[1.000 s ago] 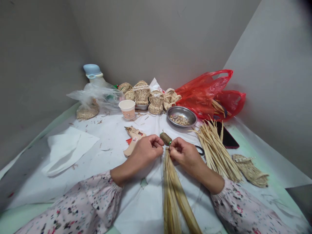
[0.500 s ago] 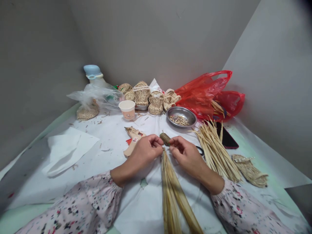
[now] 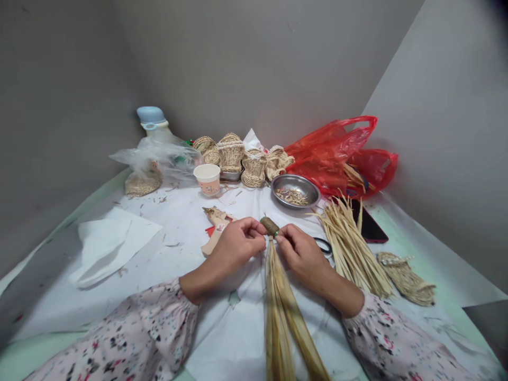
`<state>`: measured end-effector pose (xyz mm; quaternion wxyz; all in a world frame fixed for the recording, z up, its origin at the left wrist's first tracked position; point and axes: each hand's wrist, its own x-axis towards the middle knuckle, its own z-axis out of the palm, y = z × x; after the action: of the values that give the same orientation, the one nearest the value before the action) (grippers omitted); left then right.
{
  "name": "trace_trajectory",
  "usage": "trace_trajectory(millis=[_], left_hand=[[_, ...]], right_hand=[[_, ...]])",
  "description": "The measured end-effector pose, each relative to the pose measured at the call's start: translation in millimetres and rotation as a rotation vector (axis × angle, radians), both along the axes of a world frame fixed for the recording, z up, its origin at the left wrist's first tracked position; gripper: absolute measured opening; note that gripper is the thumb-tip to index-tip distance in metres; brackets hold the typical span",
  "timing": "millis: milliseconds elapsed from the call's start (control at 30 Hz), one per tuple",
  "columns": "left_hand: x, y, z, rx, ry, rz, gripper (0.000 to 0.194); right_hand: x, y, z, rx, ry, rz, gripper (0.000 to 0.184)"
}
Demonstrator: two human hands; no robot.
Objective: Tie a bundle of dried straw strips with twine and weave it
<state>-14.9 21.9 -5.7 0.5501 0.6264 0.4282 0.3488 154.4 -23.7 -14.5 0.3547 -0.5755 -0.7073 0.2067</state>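
Note:
My left hand (image 3: 238,246) and my right hand (image 3: 304,259) meet at the middle of the table, their fingertips pinching the narrow top of a bundle of long dried leaf strips (image 3: 281,312). The strips hang toward me in two flat tan lengths. Just above my fingers sits a small brown cylindrical roll (image 3: 270,226) with a thin green band at its lower end. My fingers partly hide where the roll joins the strips. A tan hot glue gun (image 3: 216,230) lies just beyond my left hand.
Black scissor handles (image 3: 322,245) show beyond my right hand, beside a pile of straw strips (image 3: 349,248). A woven straw sandal (image 3: 405,279) lies right. Further back are a steel bowl (image 3: 296,190), a paper cup (image 3: 207,178), several woven sandals (image 3: 254,168), and a red plastic bag (image 3: 337,153).
My right hand's fingers have moved closer to the roll, and the top of the strips has shifted slightly right. The green band shows again. The objects around stay in place.

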Motion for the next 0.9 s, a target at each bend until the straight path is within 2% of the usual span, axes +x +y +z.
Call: trace_trajectory(millis=[233,300,433,567,667,800,900], left_hand=[[-1,0,-0.2,-0.100,-0.073,0.006,0.016],[-2,0,0.0,-0.116,-0.103,0.022,0.015],[-1,1,3.1,-0.144,-0.211,0.046,0.016],[1,-1,7.8,-0.161,-0.299,0.045,0.021],[3,-6,10.2,-0.179,-0.294,-0.019,0.031],[9,-16,9.2,-0.230,-0.219,-0.240,0.036],[10,-18,9.9,-0.262,-0.245,-0.220,0.037]], right_hand=[[0,1,-2.0,0.020,0.056,-0.019,0.015],[0,0,-1.2,-0.071,0.189,-0.011,0.017],[-5,-4,3.6,-0.321,0.570,0.106,0.018],[-10,-5,7.3,-0.391,0.692,0.124,0.026],[-8,0,7.0,-0.341,0.796,0.028,0.032],[-3,7,5.7,-0.171,0.889,-0.078,0.038],[-1,9,5.7,-0.066,0.824,-0.106,0.035]])
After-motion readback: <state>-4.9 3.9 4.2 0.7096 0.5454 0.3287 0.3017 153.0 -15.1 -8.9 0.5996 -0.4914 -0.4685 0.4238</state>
